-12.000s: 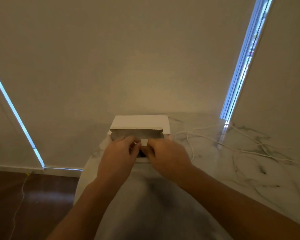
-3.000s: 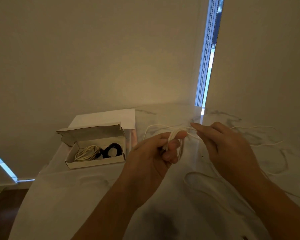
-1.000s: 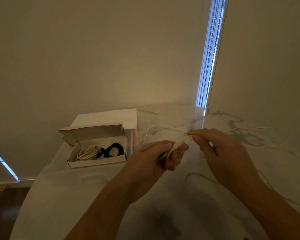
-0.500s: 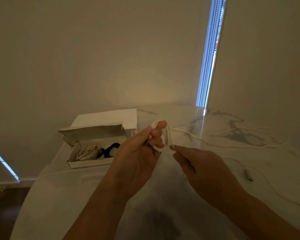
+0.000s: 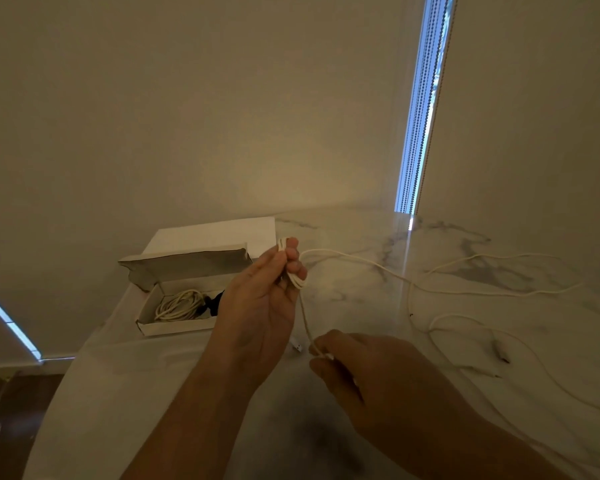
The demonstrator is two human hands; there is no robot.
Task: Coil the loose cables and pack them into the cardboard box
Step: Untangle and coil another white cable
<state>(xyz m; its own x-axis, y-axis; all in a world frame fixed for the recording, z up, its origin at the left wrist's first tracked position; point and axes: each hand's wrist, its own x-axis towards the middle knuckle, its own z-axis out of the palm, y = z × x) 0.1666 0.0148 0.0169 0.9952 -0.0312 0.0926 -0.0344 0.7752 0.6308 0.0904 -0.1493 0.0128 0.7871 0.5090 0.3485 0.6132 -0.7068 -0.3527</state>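
the left hand (image 5: pixel 257 306) is closed on a small coil (image 5: pixel 293 268) of white cable, a few loops pinched between thumb and fingers and held up off the surface (image 5: pixel 361 282). from the coil a strand drops toward 5 o'clock into the right hand (image 5: pixel 371 372), whose grip is pinched shut on the cable (image 5: pixel 430 289) just below the left palm. a small white plug (image 5: pixel 296 344) shows between the two hands; whether it hangs from the coil or lies on the surface i cannot tell.

out from the left hand toward 3 o'clock the loose length runs across the marble surface in long slack curves, with another loop lying at 4 o'clock near a dark connector (image 5: pixel 501 353). whether that loop belongs to the same cable i cannot tell.

at 9 o'clock from the left hand sits the box (image 5: pixel 174 327), lid flap open, with a white coil (image 5: pixel 179 304) inside and something black (image 5: pixel 213 303) beside it, partly hidden by the hand.

the step in hand looks like winding: only a few turns are made and most of the cable is still loose. the next move likely calls for the right hand to bring its strand up and over the left fingers for another loop, keeping light tension so the loops stay even and the slack on the surface feeds without snagging. packing comes only after the tail is wound in.
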